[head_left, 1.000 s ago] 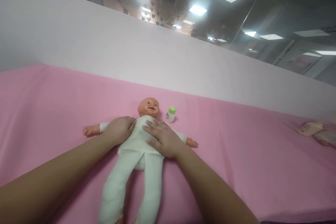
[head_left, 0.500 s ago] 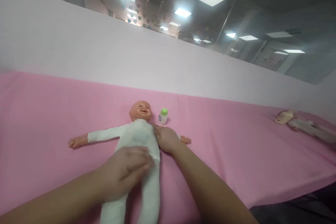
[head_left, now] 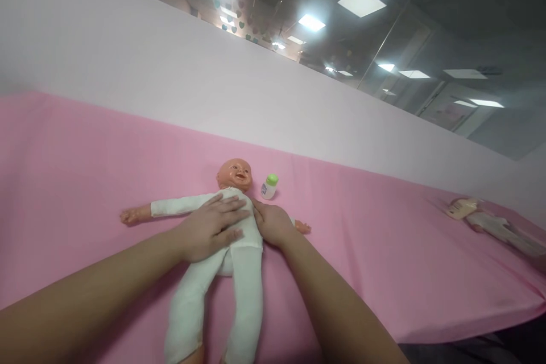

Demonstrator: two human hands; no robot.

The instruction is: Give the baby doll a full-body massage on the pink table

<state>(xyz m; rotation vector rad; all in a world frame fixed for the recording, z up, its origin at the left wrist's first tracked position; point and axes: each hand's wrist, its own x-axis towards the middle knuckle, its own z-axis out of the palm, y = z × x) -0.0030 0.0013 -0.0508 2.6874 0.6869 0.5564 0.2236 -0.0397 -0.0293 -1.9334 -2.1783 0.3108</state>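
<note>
While left hand [head_left: 209, 227] lies flat, fingers [head_left: 232, 217] released, on the doll [head_left: 222, 250], right hand [head_left: 273, 224] cups its side. Looks light, floppy cloth body with a hard head; hold at the torso.

Both hands [head_left: 239, 224] on doll [head_left: 222, 261]

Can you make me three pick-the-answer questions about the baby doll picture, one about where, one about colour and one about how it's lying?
1. Where is the little bottle?
A. beside the doll's head
B. by the doll's feet
C. in a hand

2. What colour is the bottle's cap?
A. red
B. green
C. blue

3. How does the doll lie?
A. face down
B. sitting up
C. on its back

Answers: 1 A, it stands on the pink sheet next to the head. 2 B, the cap is green. 3 C, its face points up, with the left hand flat on its chest and the right hand at its side.
</note>
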